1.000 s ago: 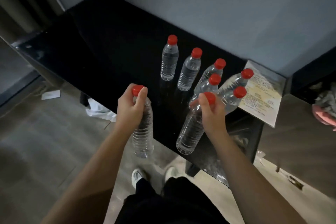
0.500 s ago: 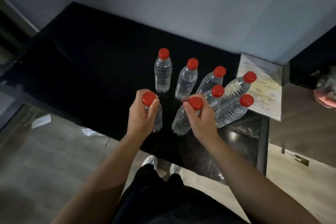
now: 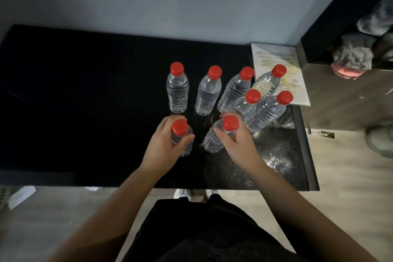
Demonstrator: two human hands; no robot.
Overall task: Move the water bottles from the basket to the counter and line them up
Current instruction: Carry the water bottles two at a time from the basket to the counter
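Left hand (image 3: 163, 144) fingers (image 3: 187, 139) wrapped round one water bottle's (image 3: 180, 140) shoulder, right hand (image 3: 238, 144) fingers (image 3: 219, 128) round another (image 3: 217, 138), both on the dark surface (image 3: 85, 112) just nearer than the bottle row (image 3: 208, 91); probably full, fairly heavy, thin-walled, squashy; best gripped at ribbed shoulder below cap.

printed sheet (image 3: 291, 89), beyond and to the right of the right hand (image 3: 238, 144): lines of print, too small and blurred to read
water bottles (image 3: 177, 91), beyond both hands: clear walls and plain red caps, no label or brand legible
bottle in the left hand (image 3: 161, 147): no readable text
bottle in the right hand: no readable text
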